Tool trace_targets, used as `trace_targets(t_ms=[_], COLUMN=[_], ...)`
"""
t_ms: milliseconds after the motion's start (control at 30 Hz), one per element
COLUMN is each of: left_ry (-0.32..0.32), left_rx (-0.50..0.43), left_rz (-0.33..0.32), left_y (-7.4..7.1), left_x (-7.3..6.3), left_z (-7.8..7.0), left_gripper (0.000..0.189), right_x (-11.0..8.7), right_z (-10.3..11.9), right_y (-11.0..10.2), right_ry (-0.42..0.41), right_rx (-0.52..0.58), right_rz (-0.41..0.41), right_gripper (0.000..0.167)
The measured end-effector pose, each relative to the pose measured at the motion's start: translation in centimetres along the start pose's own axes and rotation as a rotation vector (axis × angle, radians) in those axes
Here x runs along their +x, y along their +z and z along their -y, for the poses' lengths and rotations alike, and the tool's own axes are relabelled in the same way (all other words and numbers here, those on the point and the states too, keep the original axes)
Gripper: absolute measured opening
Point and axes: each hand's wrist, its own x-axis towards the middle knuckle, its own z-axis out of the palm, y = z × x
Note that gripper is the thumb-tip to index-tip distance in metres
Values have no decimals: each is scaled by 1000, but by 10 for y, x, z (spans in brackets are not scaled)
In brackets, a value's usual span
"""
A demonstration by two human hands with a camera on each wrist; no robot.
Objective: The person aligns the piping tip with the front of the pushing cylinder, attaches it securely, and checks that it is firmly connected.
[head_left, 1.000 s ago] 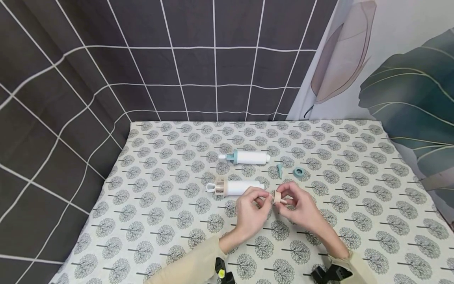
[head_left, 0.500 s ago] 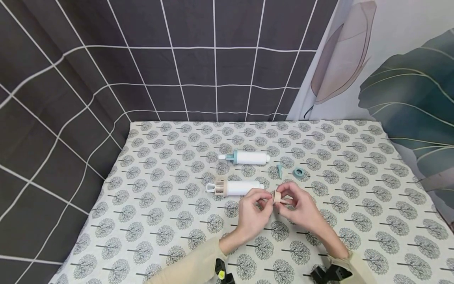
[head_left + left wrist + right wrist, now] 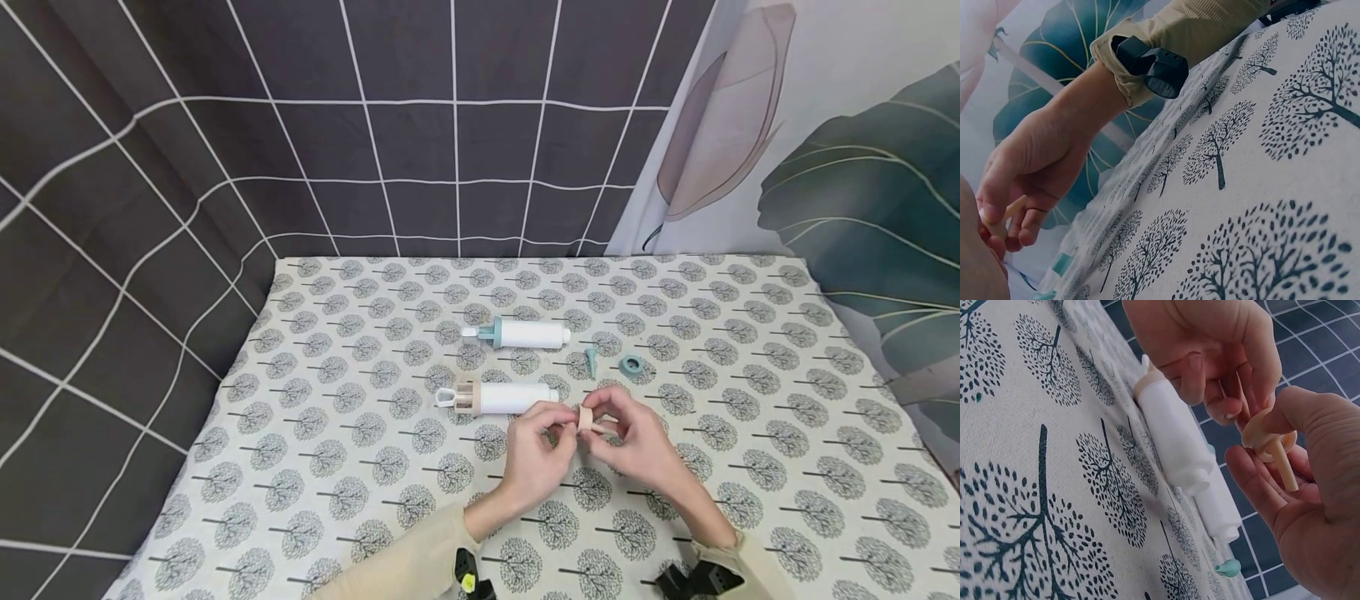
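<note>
A beige ring-shaped plastic piece (image 3: 585, 418) with a short stem (image 3: 1284, 465) is held between both hands above the cloth. My right hand (image 3: 630, 433) grips its rim between thumb and fingers, and the stem points toward the palm. From the other side my left hand (image 3: 538, 450) pinches at the piece with thumb and forefinger; its exact contact is partly hidden. Just beyond the left hand lies a white cylinder with a beige slotted end (image 3: 513, 397). In the left wrist view, the near hand hides most of the beige piece (image 3: 999, 228).
Farther back lies a second white cylinder with a teal end (image 3: 531, 333). To its right are a small teal pointed piece (image 3: 591, 362) and a teal ring (image 3: 632, 365). A tree-print cloth (image 3: 337, 500) covers the table. Dark grid curtain (image 3: 405, 142) hangs behind.
My left fingers have shifted slightly right, up against the beige piece, which has moved and turned a little in the right hand. The cylinders and teal pieces stay put.
</note>
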Motion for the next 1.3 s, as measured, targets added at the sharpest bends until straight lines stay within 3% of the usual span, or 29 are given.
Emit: trace_targets(t_ms=[533,800,933,1300], left_ry=[46,110,109,89], left_rx=[118,120,134,37], left_rz=[4,-2,-3,0], left_y=[-2,-2,-2,-2], left_x=[-3,-3,-4,-4], left_z=[1,2,2,3], left_gripper=[21,23,24,29], right_x=[-2,-1,-1,-1], right_z=[0,1,2,1], right_y=[0,0,0,-2], right_ry=[16,23,34,22], right_rx=[-2,10,19,29], right_rz=[7,7,7,10], right_gripper=[41,40,40,40])
